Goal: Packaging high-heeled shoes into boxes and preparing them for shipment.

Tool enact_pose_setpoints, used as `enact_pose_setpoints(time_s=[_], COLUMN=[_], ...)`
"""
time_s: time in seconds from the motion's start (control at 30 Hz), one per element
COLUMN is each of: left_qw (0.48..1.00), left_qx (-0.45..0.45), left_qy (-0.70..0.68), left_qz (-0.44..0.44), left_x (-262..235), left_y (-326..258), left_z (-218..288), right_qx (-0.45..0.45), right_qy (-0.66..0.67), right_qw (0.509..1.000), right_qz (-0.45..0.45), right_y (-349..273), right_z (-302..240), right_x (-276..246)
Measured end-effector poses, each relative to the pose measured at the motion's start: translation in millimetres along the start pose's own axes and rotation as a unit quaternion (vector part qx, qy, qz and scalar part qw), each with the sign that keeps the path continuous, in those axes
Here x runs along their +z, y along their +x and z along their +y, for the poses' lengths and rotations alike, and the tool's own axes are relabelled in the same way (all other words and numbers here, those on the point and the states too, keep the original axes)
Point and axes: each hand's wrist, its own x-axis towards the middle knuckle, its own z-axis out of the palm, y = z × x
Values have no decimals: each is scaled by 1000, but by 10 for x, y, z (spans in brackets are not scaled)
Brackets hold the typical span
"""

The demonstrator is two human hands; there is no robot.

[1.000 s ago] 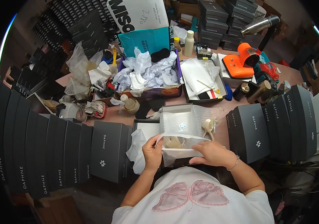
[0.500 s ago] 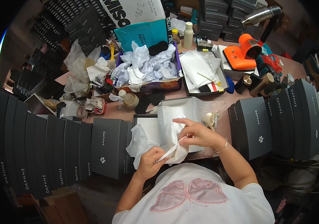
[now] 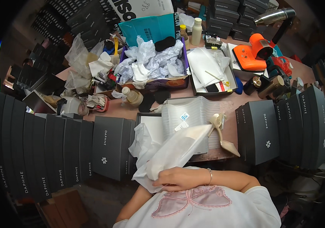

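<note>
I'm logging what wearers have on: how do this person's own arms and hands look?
The right hand is ungloved, with a thin, shiny bracelet at its wrist. Both forearms are bare; the right sleeve is short and white. The left hand is hidden.

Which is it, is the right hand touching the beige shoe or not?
Apart: the head view shows the right hand by the white shirt, with a plain gap between it and the beige shoe.

Translucent white pouch (image 3: 177,150); beige shoe (image 3: 229,147); white shirt (image 3: 255,207), pink butterfly (image 3: 212,198).
</note>
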Motion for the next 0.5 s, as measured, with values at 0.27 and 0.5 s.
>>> enact_pose_setpoints(time_s=[0.27, 0.5], left_qw=[987, 812], left_qx=[126, 264], left_qy=[91, 520], left_qz=[-31, -18], left_x=[1031, 1210], left_y=[373, 310], left_z=[307, 52], right_qx=[95, 284], right_qy=[676, 219], right_qw=[655, 845], right_qz=[325, 397], right_y=[-558, -581], right_z=[743, 1155], right_x=[-346, -661])
